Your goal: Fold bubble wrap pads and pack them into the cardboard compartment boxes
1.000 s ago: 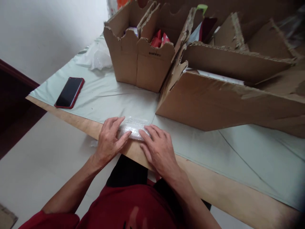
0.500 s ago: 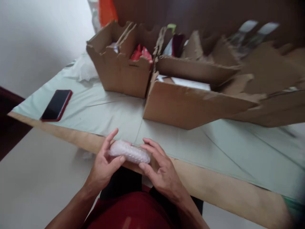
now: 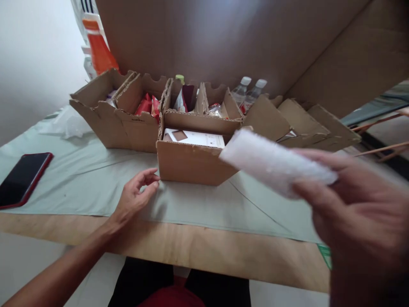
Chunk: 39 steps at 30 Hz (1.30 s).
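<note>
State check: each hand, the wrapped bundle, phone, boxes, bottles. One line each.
right hand: raised near the camera, gripping the bubble-wrapped bundle, blurred
bubble-wrapped bundle: wrapped shut, off the table, tilted
left hand: open, empty, fingers beside the front cardboard box
front cardboard box: open-topped, white carton inside
phone: screen dark, flat on the green sheet
water bottles: capped, upright behind the boxes

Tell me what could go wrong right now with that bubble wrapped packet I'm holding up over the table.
The right hand grips the bubble-wrapped packet only at one end, and the picture is blurred there, so it might slip and drop onto the table. The free end points toward the front cardboard box, so it could knock the box wall. The left hand rests open beside that box and gives the packet no support.
</note>
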Available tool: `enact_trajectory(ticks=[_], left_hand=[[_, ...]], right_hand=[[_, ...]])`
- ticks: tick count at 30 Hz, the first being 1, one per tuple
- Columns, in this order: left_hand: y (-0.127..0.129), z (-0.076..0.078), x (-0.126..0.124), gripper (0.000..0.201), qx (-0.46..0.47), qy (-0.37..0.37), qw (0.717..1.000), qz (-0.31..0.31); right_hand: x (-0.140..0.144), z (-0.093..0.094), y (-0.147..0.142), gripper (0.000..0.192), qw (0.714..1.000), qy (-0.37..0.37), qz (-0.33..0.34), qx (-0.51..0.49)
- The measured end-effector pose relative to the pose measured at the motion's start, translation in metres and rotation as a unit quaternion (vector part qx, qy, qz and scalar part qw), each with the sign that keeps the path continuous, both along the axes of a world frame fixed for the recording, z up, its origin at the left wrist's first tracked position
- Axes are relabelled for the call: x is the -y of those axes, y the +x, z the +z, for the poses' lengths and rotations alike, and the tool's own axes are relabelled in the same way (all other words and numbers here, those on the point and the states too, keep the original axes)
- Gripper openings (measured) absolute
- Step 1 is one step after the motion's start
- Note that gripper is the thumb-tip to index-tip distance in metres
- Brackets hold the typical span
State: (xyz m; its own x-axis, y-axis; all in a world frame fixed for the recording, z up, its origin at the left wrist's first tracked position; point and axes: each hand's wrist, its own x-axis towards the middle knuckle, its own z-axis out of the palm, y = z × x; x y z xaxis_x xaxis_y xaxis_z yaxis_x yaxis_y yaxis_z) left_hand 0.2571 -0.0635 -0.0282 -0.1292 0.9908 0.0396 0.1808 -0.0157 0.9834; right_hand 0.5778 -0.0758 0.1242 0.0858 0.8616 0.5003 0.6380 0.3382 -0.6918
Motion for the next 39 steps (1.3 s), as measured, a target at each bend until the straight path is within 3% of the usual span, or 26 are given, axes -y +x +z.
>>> enact_trajectory(ticks=[3,7,11,13,15,19,22,24,27,30,32,35,37,39], left_hand=[[0.009,-0.011,-0.015,0.046,-0.026,0.009,0.999,0.026],[0.012,-0.019,-0.007,0.051,-0.045,0.009,0.998,0.038],[0.008,-0.02,-0.002,0.046,-0.063,0.008,0.997,0.031],[0.008,-0.02,-0.003,0.045,-0.075,0.015,0.997,0.019],[0.009,-0.021,-0.004,0.044,-0.084,0.026,0.996,0.009],[0.01,-0.021,-0.004,0.041,-0.095,0.043,0.995,0.003],[0.008,-0.021,-0.005,0.039,-0.104,0.044,0.994,0.005],[0.007,-0.02,-0.006,0.037,-0.113,0.05,0.992,0.011],[0.004,-0.017,-0.003,0.036,-0.122,0.056,0.991,0.03],[0.0,-0.01,0.004,0.046,-0.11,0.049,0.992,0.049],[-0.001,-0.003,0.004,0.06,-0.09,0.057,0.993,0.042],[0.006,0.008,-0.008,0.085,-0.045,0.087,0.995,0.018],[0.02,0.015,-0.019,0.093,-0.014,0.086,0.996,-0.001],[0.039,0.019,-0.023,0.091,0.009,0.076,0.997,-0.023]], right_hand=[[-0.042,0.036,0.006,0.039,0.981,0.056,-0.037,0.184],[-0.097,0.055,-0.01,0.029,0.876,-0.099,-0.084,0.465],[-0.125,0.058,-0.04,0.031,0.781,-0.237,-0.075,0.573],[-0.131,0.056,-0.053,0.03,0.757,-0.249,-0.058,0.602],[-0.137,0.049,-0.062,0.028,0.75,-0.235,-0.047,0.617],[-0.149,0.035,-0.068,0.025,0.762,-0.24,-0.012,0.602],[-0.148,0.037,-0.061,0.023,0.792,-0.249,0.023,0.557],[-0.135,0.043,-0.048,0.025,0.833,-0.206,0.006,0.513],[-0.094,0.042,-0.016,0.025,0.926,-0.058,-0.053,0.368],[-0.054,0.014,0.019,0.022,0.976,0.042,-0.088,0.192],[-0.042,-0.016,0.032,0.026,0.991,0.012,-0.065,0.118],[-0.051,-0.058,0.028,0.05,0.995,-0.081,0.029,0.05],[-0.062,-0.076,0.018,0.057,0.988,-0.123,0.089,0.016],[-0.064,-0.085,0.011,0.052,0.984,-0.136,0.114,-0.007]])
